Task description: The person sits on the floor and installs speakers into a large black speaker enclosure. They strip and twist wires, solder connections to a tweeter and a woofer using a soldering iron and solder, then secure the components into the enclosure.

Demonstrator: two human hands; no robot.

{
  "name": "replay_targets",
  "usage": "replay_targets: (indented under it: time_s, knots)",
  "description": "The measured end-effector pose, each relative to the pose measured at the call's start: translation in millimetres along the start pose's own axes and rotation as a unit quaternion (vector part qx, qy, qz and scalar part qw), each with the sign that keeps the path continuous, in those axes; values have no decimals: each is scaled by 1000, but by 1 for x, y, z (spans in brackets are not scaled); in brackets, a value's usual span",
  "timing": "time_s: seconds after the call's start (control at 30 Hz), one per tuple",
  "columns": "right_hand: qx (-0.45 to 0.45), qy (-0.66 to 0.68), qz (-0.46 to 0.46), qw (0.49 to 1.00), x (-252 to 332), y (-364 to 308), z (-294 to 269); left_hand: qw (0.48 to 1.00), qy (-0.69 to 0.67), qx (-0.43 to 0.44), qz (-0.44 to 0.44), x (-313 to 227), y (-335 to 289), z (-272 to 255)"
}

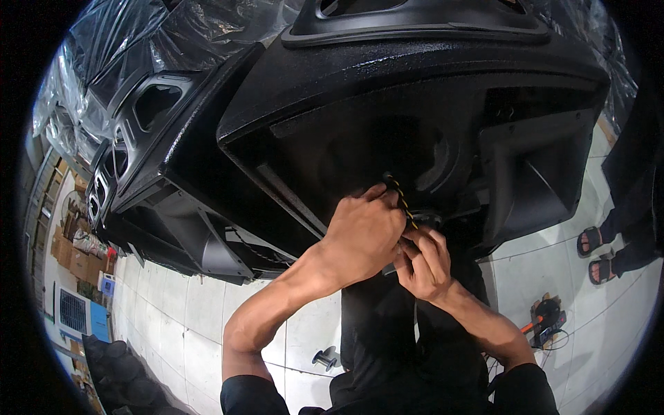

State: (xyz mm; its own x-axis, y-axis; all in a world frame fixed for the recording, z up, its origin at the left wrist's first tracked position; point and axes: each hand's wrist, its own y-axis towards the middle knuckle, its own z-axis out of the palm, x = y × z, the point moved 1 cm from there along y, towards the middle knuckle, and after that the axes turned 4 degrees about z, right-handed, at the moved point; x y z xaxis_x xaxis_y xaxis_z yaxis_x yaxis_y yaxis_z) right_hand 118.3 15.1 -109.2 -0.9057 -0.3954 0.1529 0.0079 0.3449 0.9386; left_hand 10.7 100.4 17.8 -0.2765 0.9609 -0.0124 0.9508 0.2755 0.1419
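Note:
A large black speaker cabinet fills the view ahead of me, its open front showing a dark interior and a horn flare on the right. Out of that interior comes a twisted black-and-yellow cable, running down to my fingers. My left hand is closed at the cable, back of the hand toward me. Against it, just right and lower, my right hand has its fingers bent and pressed together where the cable disappears. What lies between those fingertips is hidden. A small dark piece shows below them.
More black cabinets stand in a row at the left, with clear plastic sheeting behind. On the tiled floor lie a small spool and a dark tool with an orange part. Another person's sandalled feet are at the right.

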Motion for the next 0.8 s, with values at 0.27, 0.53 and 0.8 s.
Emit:
replay_targets:
  time_s: [0.27,0.53,0.8]
  knots:
    - [-20,6,22,1000,-1,0,2,994,-53,-98,-7,6,-7,6]
    - [-21,13,37,999,-1,-2,3,975,-19,-184,120,10,-32,12]
    - [-18,13,35,999,0,0,2,956,119,-168,208,19,-35,19]
